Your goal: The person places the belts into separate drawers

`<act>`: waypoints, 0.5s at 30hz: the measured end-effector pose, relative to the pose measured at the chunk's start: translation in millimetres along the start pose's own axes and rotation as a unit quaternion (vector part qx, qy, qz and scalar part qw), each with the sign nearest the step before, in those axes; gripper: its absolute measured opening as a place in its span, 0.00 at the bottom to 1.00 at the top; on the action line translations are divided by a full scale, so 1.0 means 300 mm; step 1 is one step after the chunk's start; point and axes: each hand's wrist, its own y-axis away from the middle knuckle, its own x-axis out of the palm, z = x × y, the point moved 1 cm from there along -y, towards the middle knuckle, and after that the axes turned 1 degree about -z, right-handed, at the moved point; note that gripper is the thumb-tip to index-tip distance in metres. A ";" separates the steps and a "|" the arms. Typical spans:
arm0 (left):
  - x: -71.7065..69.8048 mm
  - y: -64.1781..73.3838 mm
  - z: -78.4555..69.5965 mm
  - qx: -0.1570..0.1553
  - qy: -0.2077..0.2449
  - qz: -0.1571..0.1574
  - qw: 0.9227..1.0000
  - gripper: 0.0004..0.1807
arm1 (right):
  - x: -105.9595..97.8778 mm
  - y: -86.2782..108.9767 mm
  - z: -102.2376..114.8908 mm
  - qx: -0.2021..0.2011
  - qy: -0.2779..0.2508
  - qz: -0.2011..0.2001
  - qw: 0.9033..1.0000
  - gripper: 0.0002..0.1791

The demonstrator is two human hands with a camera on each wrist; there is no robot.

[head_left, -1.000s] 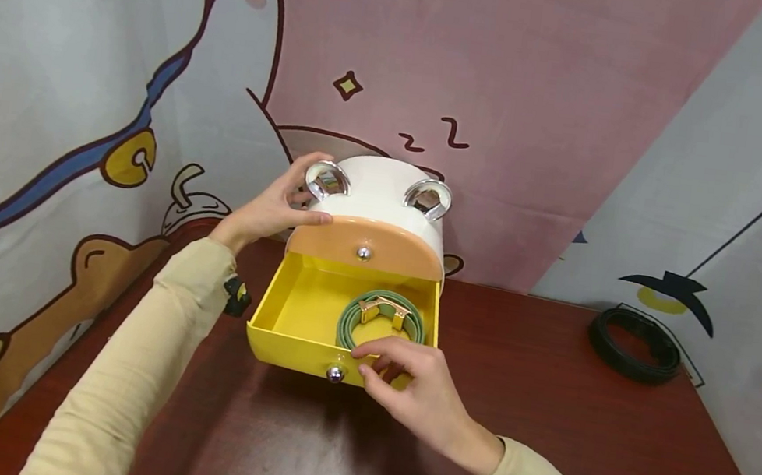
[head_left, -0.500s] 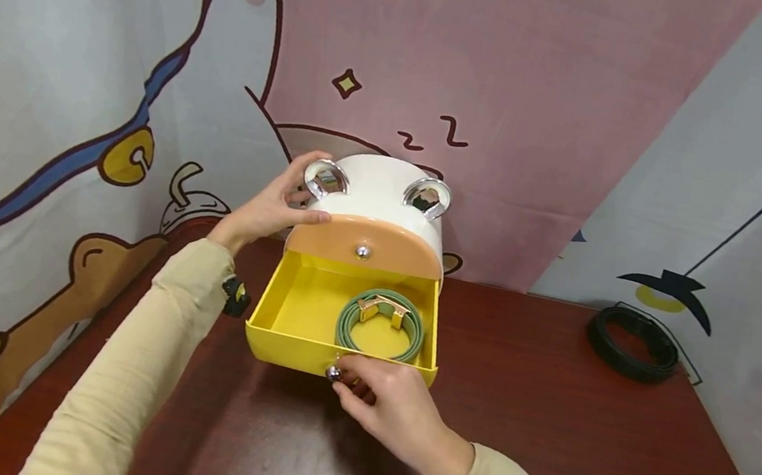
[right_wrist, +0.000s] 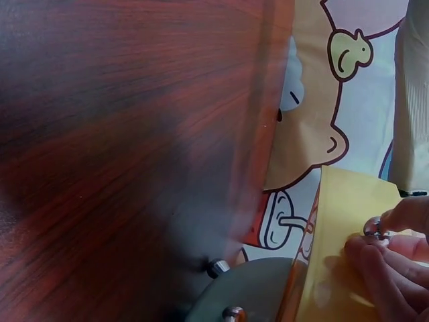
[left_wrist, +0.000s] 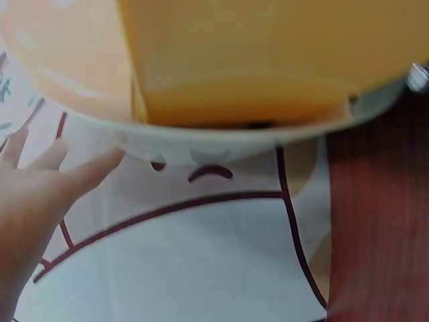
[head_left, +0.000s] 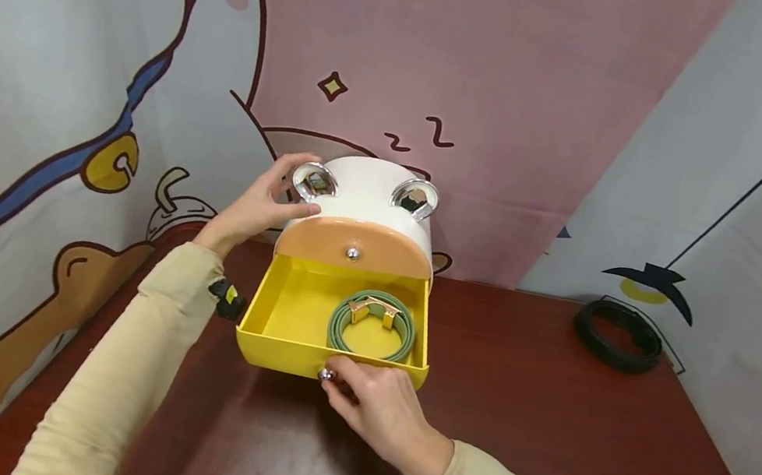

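Note:
A small white drawer box (head_left: 363, 198) with two chrome ring-shaped eyes stands against the back wall, its orange upper front (head_left: 380, 242) closed. Its yellow lower drawer (head_left: 290, 356) is pulled out. Inside, toward the right, lies a coiled green belt (head_left: 337, 326) with a gold buckle. My left hand (head_left: 254, 206) rests on the box's upper left side, thumb at the front edge and fingers spread behind the left eye; the left wrist view shows these fingers stretched against the shell. Thumb and fingers of my right hand (head_left: 380, 416) pinch the drawer's round chrome knob (right_wrist: 373, 227).
A coiled black belt (head_left: 596, 345) lies at the back right of the dark red wooden table (head_left: 520, 379). Cartoon-printed cloth (head_left: 494, 109) covers the walls behind and at both sides. The box stands close to the back cloth.
My right hand has moved left and down from the drawer's front rim to its knob, which it now pinches. The left hand stays on the box. The head view shifts slightly.

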 end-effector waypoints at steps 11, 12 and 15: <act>0.026 -0.040 0.053 0.015 0.048 0.011 0.999 0.41 | 0.006 -0.005 0.003 0.016 0.011 0.016 1.000 0.10; 0.022 -0.040 0.053 0.010 0.035 0.016 0.999 0.42 | 0.006 -0.005 0.002 0.015 0.011 0.017 1.000 0.10; 0.012 -0.044 0.050 -0.001 0.012 0.031 0.999 0.43 | 0.004 -0.009 -0.002 0.014 0.011 0.019 1.000 0.10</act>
